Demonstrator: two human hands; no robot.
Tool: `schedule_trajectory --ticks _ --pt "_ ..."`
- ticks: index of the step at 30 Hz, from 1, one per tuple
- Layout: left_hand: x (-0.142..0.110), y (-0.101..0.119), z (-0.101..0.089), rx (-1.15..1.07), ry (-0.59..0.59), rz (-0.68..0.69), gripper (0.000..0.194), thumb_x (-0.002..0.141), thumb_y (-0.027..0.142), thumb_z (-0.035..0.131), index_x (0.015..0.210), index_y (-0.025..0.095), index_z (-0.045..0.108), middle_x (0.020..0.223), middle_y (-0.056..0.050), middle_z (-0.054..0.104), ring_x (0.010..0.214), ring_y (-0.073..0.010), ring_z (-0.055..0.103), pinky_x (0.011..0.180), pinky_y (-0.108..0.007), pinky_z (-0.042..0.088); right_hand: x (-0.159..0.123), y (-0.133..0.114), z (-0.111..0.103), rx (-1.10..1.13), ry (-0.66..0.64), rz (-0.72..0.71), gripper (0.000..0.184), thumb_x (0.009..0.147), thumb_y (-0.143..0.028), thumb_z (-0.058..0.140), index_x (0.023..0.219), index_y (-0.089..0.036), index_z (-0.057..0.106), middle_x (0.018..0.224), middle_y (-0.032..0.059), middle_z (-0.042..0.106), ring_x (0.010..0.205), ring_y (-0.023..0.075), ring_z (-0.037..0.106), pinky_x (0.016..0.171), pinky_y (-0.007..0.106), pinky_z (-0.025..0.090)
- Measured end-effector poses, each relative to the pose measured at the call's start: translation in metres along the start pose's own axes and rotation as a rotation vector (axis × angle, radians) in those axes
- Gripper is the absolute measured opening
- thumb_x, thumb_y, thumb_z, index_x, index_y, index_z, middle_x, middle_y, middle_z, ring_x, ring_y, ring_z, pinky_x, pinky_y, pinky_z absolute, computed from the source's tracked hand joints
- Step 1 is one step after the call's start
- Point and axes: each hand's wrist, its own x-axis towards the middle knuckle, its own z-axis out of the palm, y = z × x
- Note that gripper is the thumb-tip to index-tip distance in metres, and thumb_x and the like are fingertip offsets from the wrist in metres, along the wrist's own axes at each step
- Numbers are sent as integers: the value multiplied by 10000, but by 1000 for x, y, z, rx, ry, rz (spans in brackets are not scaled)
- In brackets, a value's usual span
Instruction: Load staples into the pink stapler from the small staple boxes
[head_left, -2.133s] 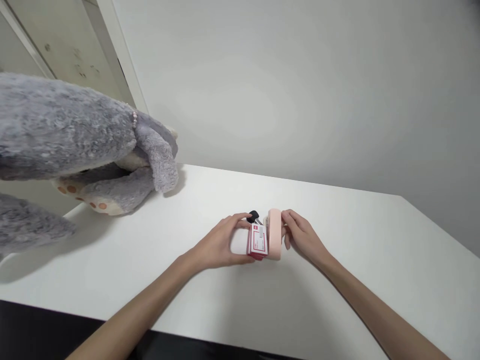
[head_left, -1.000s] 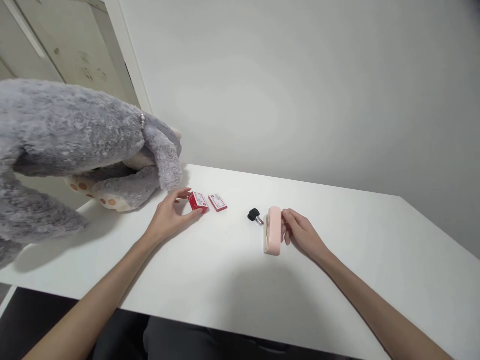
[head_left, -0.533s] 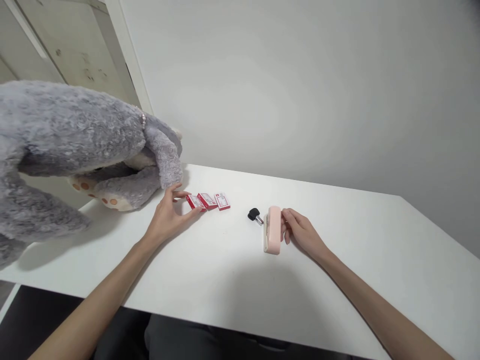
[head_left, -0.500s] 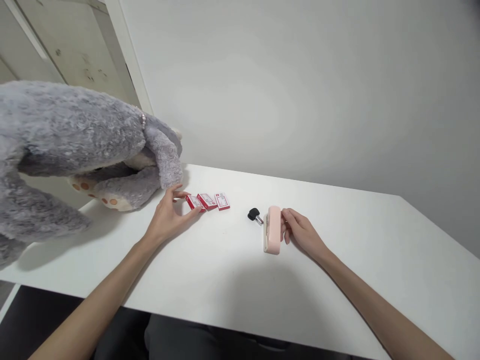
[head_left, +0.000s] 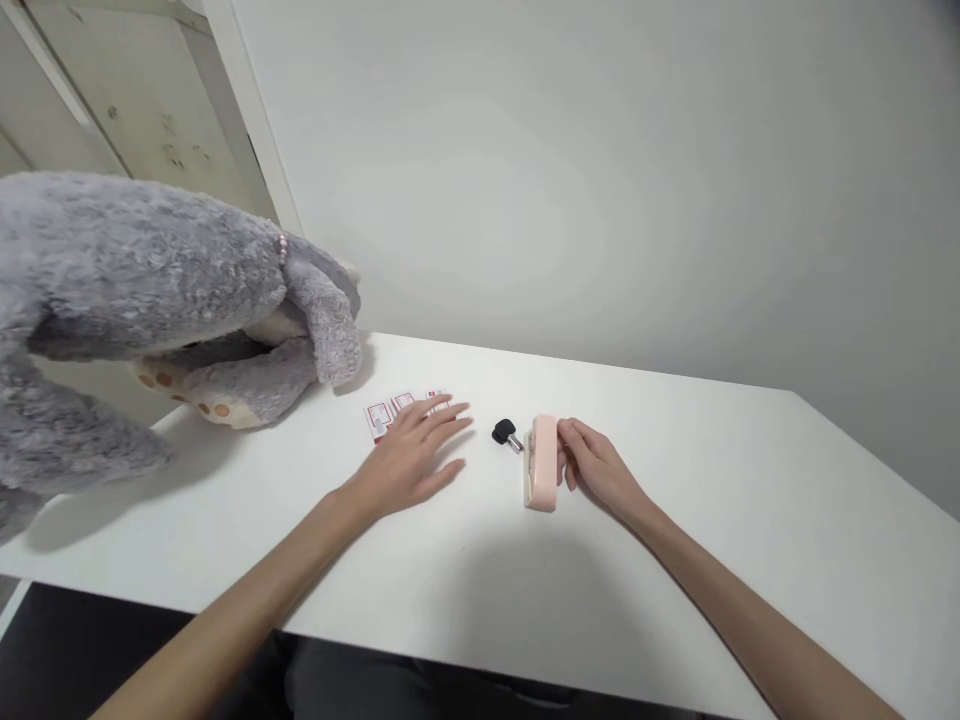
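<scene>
Since the earlier frame my left hand (head_left: 405,462) has come off the left end of the small red-and-white boxes (head_left: 379,414) and swung right; the pink stapler (head_left: 546,465) and the black-headed metal piece (head_left: 504,432) sit about where they were. Left fingers now spread wide, nothing gripped; palm and knuckles cover part of the box row, so can't tell if they touch it; tips point right, towards the black-headed piece.

Stapler is right of frame centre on the white counter (head_left: 480,590), long axis running top to bottom of frame, pink side to the right, cream side to the left; from the left fingertips it lies right, just past the black-headed piece, which angles down-right to end just beside the cream side.

Right hand (head_left: 602,475) is clearly nearer: fingers at the stapler's right side near its upper half, thumb and index close together, others curled; they look in contact, but can't tell if they really grip; so I read right as the short reach to the stapler, left as nearer the boxes.
</scene>
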Motion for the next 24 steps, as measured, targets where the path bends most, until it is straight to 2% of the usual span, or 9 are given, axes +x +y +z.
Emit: schedule_trajectory --ticks 4,8,11,16,24 --pt "30 20 20 -25 -128 123 555 1074 372 521 1612 260 441 1645 -86 507 1595 -342 331 1248 -559 346 3 3 -1 21 3 -10 546 1023 -722 490 817 -225 580 696 -3 650 523 131 590 487 269 458" --pt "48 18 31 -29 -196 165 478 1090 334 445 1550 246 540 1583 -61 583 1591 -342 342 1268 -571 304 5 5 -1 28 6 -7 535 1018 -726 500 842 -227 580 693 -9 645 518 130 590 478 266 449" --pt "49 11 35 31 -164 64 460 1094 349 425 1499 211 591 1569 -76 596 1577 -365 359 1266 -591 303 5 5 -1 29 0 -7 540 1019 -728 495 833 -227 573 689 -8 645 514 126 580 479 265 444" --pt "45 -3 38 147 -116 -116 489 1088 378 424 1488 152 591 1604 -115 551 1609 -388 290 1316 -608 235 4 4 -2 23 -2 0 534 1029 -714 489 829 -227 575 697 -6 649 519 124 578 497 266 447" --pt "31 -24 34 195 -25 -316 440 1022 307 469 1398 159 644 1507 -150 614 1535 -419 386 1297 -654 265 2 0 -2 13 -2 11 535 1021 -723 495 825 -231 570 676 -21 618 523 128 575 501 267 449"
